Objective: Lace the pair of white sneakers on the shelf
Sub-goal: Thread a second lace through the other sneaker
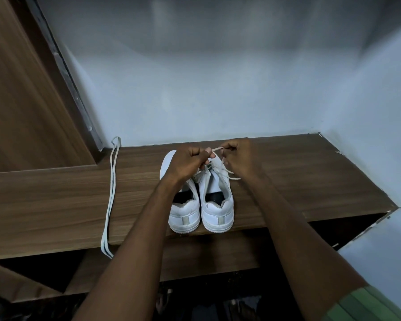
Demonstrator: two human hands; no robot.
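On the shelf (287,172), a lace (227,169) of the right sneaker (217,205) is pinched by both hands, left (190,161) and right (237,156). Being limp and thin, it is best held near its tip.

no readable text, no labels, no brands visible

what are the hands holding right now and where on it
Both the left hand and right hand pinch the lace of the right sneaker, near its free ends.
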